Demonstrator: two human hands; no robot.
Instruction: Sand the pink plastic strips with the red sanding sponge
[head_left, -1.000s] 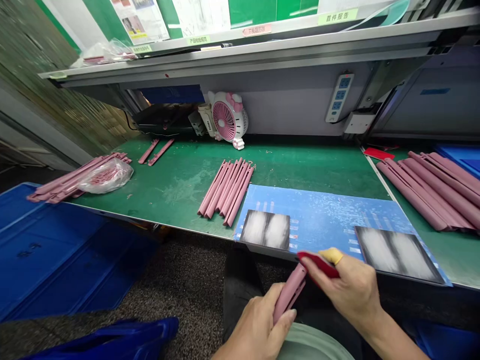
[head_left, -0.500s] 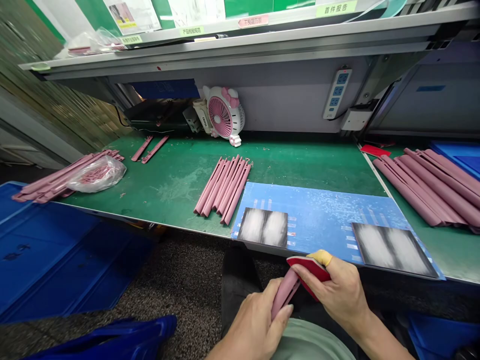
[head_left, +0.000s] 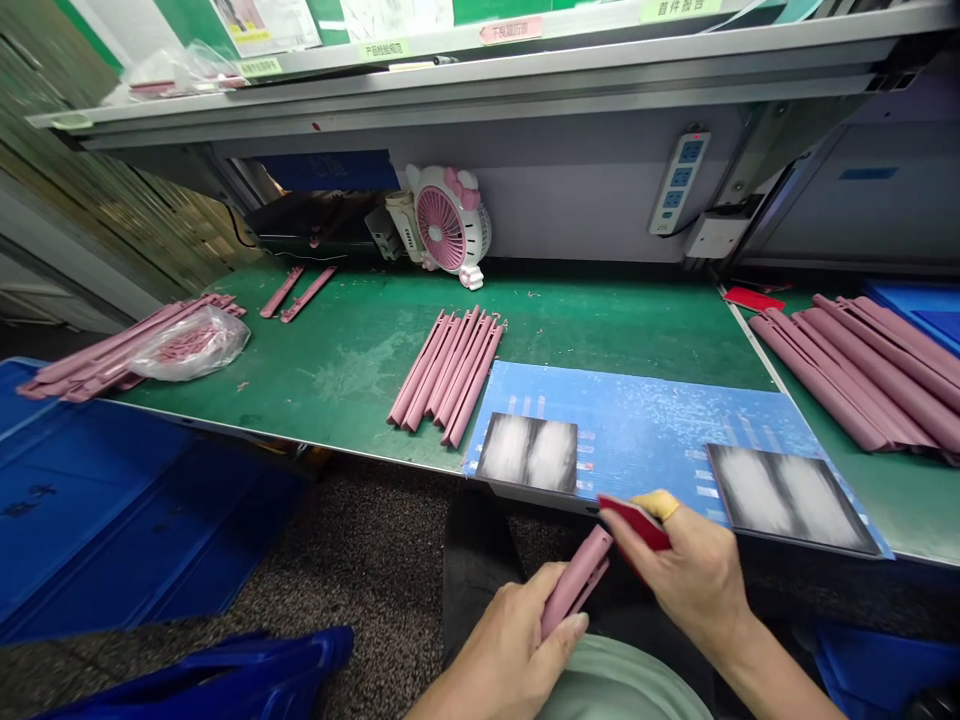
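Note:
My left hand (head_left: 517,640) is closed around a pink plastic strip (head_left: 576,580), a long half-round part with a slot, tilted up and to the right above my lap. In my right hand (head_left: 694,560) a red sanding pad (head_left: 636,525), thin with a pale grey backing, is pinched between thumb and fingers. Yellow tape wraps one finger of that hand. The pad is close beside the strip's upper end; whether they touch I cannot tell. The strip's lower end is hidden in my left palm.
Several pink strips (head_left: 448,375) lie on the green bench (head_left: 337,370). A blue sheet (head_left: 637,410) carries two black pads with whitish wear. More pink parts (head_left: 862,375) lie right; a plastic bag (head_left: 191,345) lies left. A fan (head_left: 442,228) stands behind, under a shelf.
The red sanding pad in my right hand has moved right, off the strip's upper end, which now shows. My left hand keeps its hold with little movement. The view has shifted slightly.

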